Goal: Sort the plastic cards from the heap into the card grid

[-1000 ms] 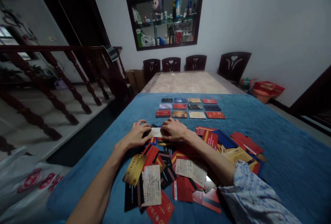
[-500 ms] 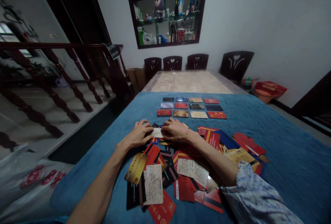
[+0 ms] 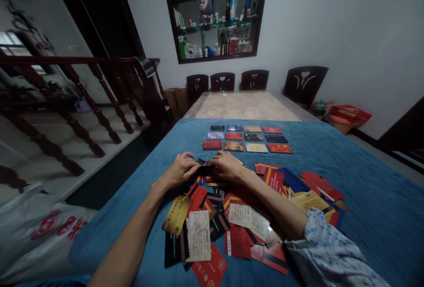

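My left hand (image 3: 180,170) and my right hand (image 3: 227,166) meet over the far end of a loose heap of cards (image 3: 238,207) on a blue cloth (image 3: 331,145). Both pinch one card (image 3: 203,168) between them, its dark side up, held edge to edge just above the heap. The heap holds red, black, gold and white cards spread toward me and to the right. Beyond the hands, several cards lie face up in a neat grid of three rows (image 3: 247,139).
The blue cloth covers the near part of a long table (image 3: 245,106) with dark chairs (image 3: 303,84) at its far end. A wooden stair railing (image 3: 82,97) runs on the left. A white plastic bag (image 3: 36,234) lies at lower left. A red box (image 3: 349,115) sits by the right wall.
The card between my hands showed a pale face before and now shows a dark side. Both hands have stayed at the same spot over the heap.
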A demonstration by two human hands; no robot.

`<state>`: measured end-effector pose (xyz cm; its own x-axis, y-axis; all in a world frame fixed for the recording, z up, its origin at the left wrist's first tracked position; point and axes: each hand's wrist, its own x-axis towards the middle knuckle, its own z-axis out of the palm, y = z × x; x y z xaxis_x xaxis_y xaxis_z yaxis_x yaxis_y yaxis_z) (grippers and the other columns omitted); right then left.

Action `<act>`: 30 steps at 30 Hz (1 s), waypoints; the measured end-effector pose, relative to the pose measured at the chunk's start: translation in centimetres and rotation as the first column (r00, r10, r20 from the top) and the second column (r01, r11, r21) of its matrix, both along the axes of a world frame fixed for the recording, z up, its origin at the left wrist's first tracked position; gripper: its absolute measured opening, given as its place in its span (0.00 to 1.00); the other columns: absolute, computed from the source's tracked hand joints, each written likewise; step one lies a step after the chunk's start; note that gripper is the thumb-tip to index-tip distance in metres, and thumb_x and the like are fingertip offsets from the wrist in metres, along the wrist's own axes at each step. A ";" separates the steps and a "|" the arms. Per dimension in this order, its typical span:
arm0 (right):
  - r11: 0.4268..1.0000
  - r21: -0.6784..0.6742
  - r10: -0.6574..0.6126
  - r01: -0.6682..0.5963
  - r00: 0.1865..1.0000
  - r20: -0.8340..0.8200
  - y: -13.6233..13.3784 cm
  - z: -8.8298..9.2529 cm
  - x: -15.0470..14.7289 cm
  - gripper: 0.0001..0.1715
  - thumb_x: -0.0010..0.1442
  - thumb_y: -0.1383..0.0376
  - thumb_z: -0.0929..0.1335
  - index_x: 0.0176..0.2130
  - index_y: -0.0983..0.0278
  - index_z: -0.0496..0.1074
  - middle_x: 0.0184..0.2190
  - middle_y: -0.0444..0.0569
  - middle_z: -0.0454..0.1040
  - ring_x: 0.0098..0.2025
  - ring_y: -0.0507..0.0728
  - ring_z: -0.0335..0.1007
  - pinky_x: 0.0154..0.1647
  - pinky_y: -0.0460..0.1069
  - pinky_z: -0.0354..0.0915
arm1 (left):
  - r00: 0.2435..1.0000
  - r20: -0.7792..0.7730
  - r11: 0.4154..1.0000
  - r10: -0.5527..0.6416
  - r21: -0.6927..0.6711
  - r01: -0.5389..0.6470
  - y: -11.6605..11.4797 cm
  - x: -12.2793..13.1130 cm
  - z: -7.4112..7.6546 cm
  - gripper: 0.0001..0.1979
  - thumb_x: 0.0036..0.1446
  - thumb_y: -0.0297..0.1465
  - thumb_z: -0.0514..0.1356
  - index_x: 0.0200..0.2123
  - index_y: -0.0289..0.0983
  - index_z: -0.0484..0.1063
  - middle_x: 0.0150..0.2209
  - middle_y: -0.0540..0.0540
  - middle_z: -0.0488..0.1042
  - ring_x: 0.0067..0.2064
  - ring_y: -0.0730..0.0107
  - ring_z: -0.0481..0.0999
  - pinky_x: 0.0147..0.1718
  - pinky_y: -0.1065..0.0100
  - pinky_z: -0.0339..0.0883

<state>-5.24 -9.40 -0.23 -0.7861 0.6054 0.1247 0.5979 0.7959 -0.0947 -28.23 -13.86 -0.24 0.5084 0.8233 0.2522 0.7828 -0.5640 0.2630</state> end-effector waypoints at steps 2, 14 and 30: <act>0.998 0.018 -0.052 0.052 0.999 0.001 0.0 -0.1 -0.1 0.12 0.64 0.67 0.65 0.44 0.61 0.77 0.41 0.52 0.79 0.46 0.60 0.67 0.40 0.50 0.56 | 0.999 0.050 0.999 0.020 0.026 -0.022 0.3 0.0 -0.4 0.17 0.66 0.34 0.52 0.31 0.38 0.78 0.33 0.46 0.78 0.50 0.60 0.71 0.53 0.58 0.63; 0.990 0.002 -0.140 0.141 0.987 -0.081 0.0 -0.4 -0.1 0.08 0.61 0.70 0.65 0.37 0.64 0.75 0.39 0.52 0.79 0.43 0.58 0.71 0.36 0.48 0.55 | 0.991 0.125 0.994 0.046 0.093 -0.058 0.6 0.2 -1.2 0.13 0.64 0.28 0.53 0.40 0.36 0.79 0.40 0.41 0.78 0.47 0.61 0.75 0.47 0.60 0.68; 0.990 -0.009 -0.136 0.142 0.924 -0.357 0.5 -0.8 -0.3 0.11 0.63 0.67 0.66 0.45 0.63 0.75 0.38 0.51 0.77 0.40 0.55 0.69 0.41 0.48 0.58 | 0.980 0.192 0.990 0.054 0.120 -0.078 0.5 0.5 -1.1 0.11 0.59 0.24 0.55 0.36 0.36 0.78 0.37 0.42 0.78 0.48 0.59 0.72 0.48 0.57 0.68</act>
